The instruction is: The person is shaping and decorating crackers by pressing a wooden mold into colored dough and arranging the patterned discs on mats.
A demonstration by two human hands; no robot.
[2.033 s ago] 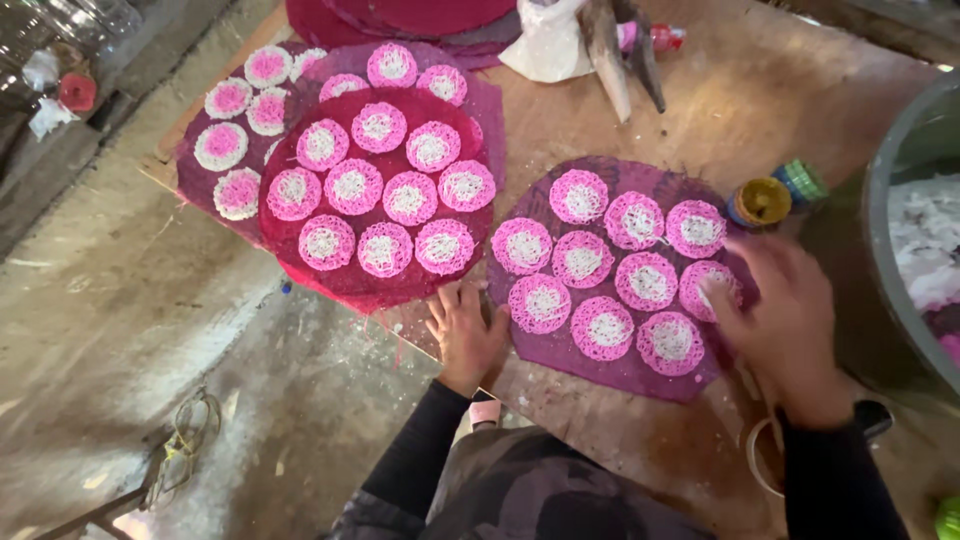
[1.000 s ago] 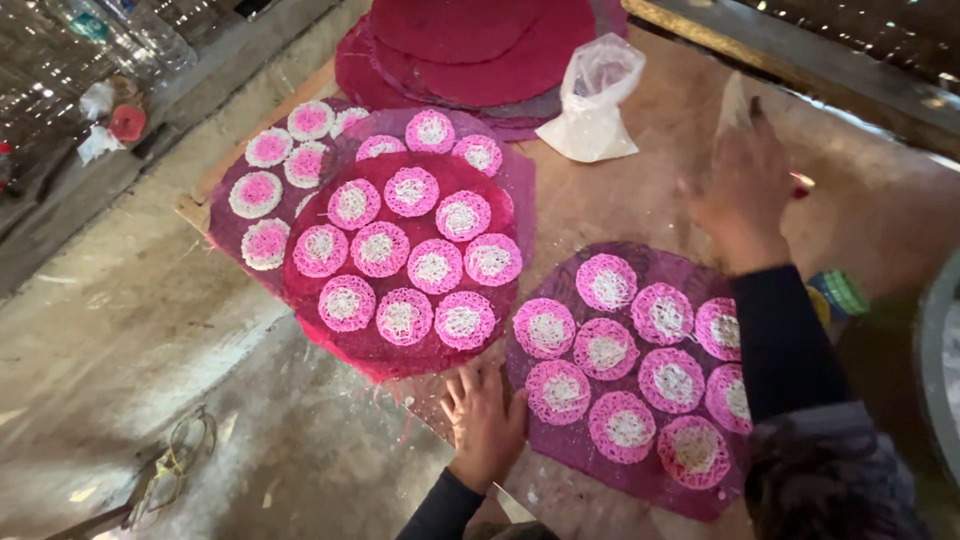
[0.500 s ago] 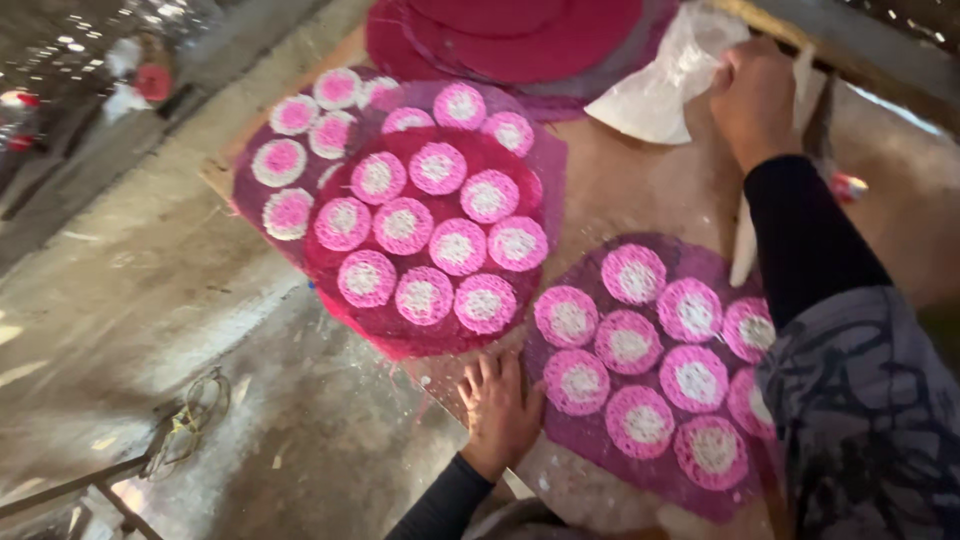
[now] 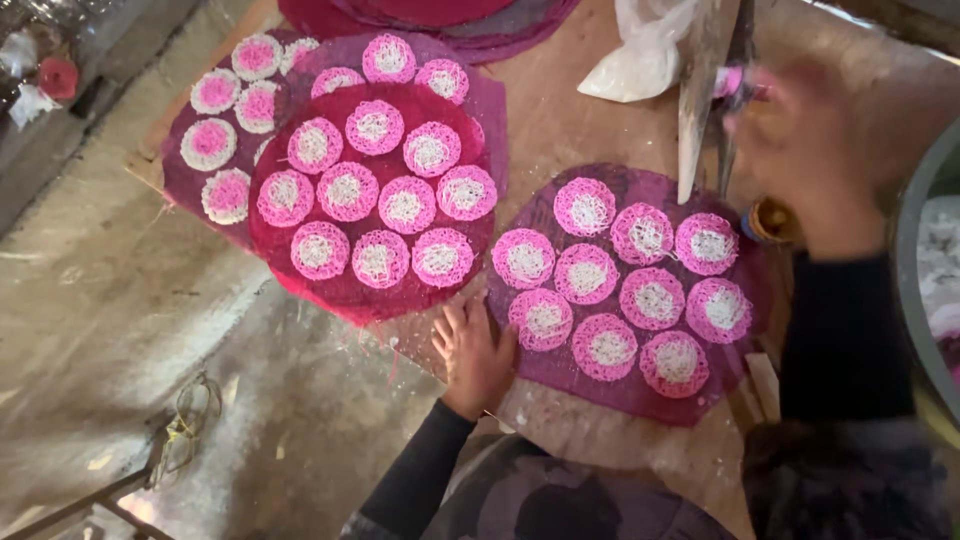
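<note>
At centre right of the frame lies a round purple woven mat (image 4: 625, 400) on the brown wooden table (image 4: 560, 130). It carries nine round noodle nests with pink rims and white centres (image 4: 610, 347), set in close rows that touch or nearly touch. They fill most of the mat, with only a bare strip along its lower edge, so this one looks about full.

The left hand (image 4: 475, 355) lies flat and spread, palm down, at the mat's lower left edge, its fingers pointing towards the gap between this mat and the next. It holds nothing.

The right hand (image 4: 810, 150) is at upper right, blurred. It seems closed around something, and a long pale tool (image 4: 700, 90) hangs just beside it with its tip down over the mat's upper edge, but whether the hand grips that tool I cannot tell.

At centre left, a round red woven mat (image 4: 350, 295) carries ten nests of the same kind and also looks full. It sits on top of other purple mats (image 4: 185, 190), whose nests show at upper left. So several mats are laid out and loaded.

At the top edge a stack of bare red and purple mats (image 4: 440, 20) shows no nests at all, which suggests more are left to fill. A crumpled clear plastic bag (image 4: 640, 60) lies beside that stack. A small yellow round thing (image 4: 770, 220) sits near the right hand's wrist.
</note>
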